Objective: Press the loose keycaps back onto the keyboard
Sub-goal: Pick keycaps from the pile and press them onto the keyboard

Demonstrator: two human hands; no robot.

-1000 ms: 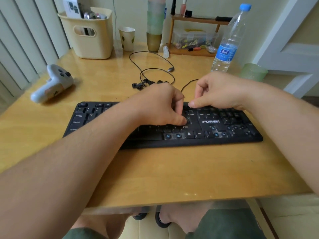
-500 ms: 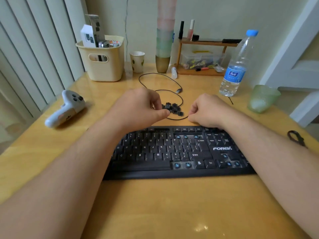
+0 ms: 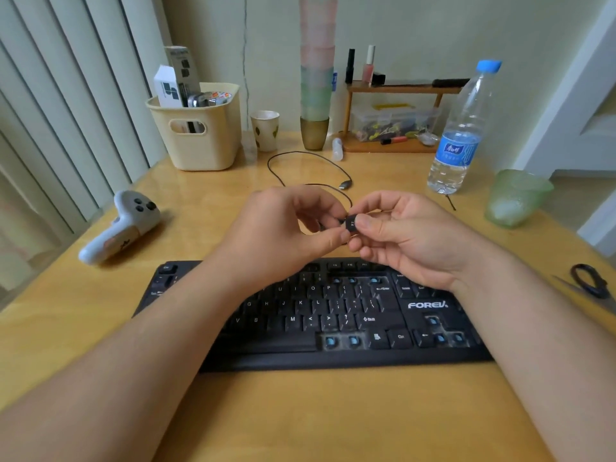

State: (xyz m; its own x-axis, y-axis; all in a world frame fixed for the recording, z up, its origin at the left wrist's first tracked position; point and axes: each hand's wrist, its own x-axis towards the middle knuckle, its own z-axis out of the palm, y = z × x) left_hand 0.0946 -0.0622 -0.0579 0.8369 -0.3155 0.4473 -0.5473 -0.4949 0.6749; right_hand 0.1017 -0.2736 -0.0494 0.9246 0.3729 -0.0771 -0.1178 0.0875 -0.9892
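Above the keyboard [image 3: 333,315], one small keycap [image 3: 350,224] pinched between left hand [image 3: 283,235] and right hand [image 3: 410,235], both grips closed, legend up, probably for reading its slot.

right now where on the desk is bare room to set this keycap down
Bare wood lies in front of the keyboard, and between the white controller and the beige basket. It is crowded behind the hands, where the black cable loops, and along the wall.
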